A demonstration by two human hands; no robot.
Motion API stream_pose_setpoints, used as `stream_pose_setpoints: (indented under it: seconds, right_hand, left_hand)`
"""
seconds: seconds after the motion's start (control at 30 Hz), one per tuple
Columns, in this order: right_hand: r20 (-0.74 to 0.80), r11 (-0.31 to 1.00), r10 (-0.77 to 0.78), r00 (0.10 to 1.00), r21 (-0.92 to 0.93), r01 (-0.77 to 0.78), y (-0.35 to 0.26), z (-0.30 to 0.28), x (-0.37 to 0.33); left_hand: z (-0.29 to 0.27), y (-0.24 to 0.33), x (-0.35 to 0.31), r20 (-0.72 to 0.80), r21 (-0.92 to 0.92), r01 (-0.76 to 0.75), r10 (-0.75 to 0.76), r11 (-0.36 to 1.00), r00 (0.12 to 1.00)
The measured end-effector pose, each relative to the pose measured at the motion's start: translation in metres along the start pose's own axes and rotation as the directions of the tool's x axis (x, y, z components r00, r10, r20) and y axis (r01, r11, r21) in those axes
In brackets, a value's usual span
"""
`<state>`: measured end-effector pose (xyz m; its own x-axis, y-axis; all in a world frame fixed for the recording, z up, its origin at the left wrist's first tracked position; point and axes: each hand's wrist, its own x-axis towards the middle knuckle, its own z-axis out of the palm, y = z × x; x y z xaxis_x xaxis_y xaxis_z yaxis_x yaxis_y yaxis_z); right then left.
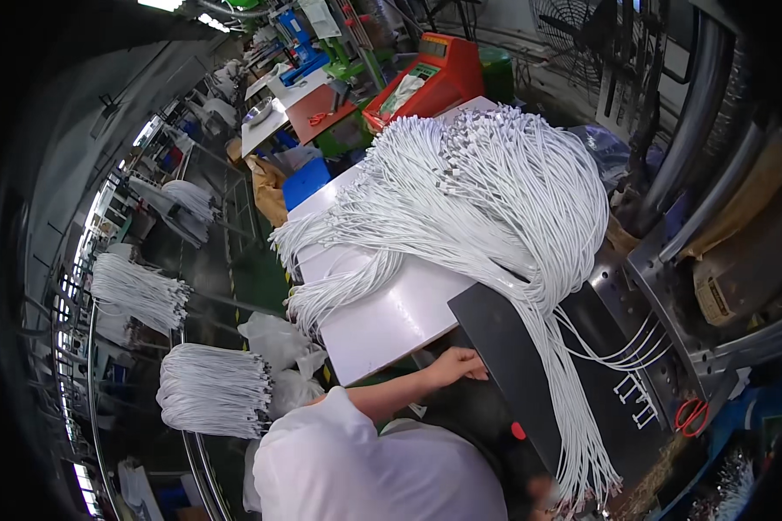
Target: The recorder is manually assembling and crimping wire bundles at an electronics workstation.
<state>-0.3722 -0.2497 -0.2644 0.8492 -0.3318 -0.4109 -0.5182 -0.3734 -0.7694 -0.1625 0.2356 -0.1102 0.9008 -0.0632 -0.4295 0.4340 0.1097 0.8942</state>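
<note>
A large heap of white cables (495, 200) lies across a white table (382, 321), and one long strand bundle runs down over a black board (513, 347). My left hand (458, 366) is at the board's left edge with its fingers curled; whether they grip the edge is hidden. Low in the view, my right hand (543, 495) is a blur beside the loose ends of the cable bundle (582, 469); its fingers do not show clearly. A few cables (621, 354) branch off to the right. Near them lie several small white-ended pieces (636, 399).
Red-handled scissors (692, 417) lie at the board's right side, by a metal machine frame (669, 278). Behind the table stand a red machine (434, 74) and a blue bin (306, 182). White cable bundles (213, 391) hang on metal rails at the left.
</note>
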Motion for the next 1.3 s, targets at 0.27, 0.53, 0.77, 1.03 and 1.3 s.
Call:
stream_pose_setpoints:
  seconds: [0.27, 0.53, 0.77, 1.03, 1.3]
  right_hand:
    - [0.135, 0.991, -0.104, 0.985, -0.076, 0.114, -0.004, 0.001, -0.005]
    - [0.349, 0.987, 0.144, 0.926, 0.02, -0.161, -0.203, -0.154, -0.037]
    - [0.011, 0.702, -0.706, 0.709, -0.123, 0.701, -0.342, -0.123, 0.019]
    - [-0.425, 0.697, -0.689, 0.587, -0.167, 0.697, -0.363, -0.09, 0.047]
    - [-0.576, 0.891, -0.028, 0.817, -0.384, -0.241, 0.024, -0.118, -0.05]
  left_hand:
    - [0.006, -0.004, -0.002, -0.088, -0.038, -0.009, 0.006, 0.999, 0.996]
    - [0.065, 0.024, -0.063, -0.016, 0.299, -0.075, 0.084, 0.951, 0.996]
    - [0.167, 0.111, -0.032, 0.771, 0.533, -0.838, 0.473, -0.112, 0.427]
    - [0.214, 0.139, 0.022, 0.861, 0.426, -0.901, 0.339, -0.077, 0.378]
    - [0.097, 0.209, 0.072, 0.736, 0.64, -0.62, 0.13, -0.453, 0.665]
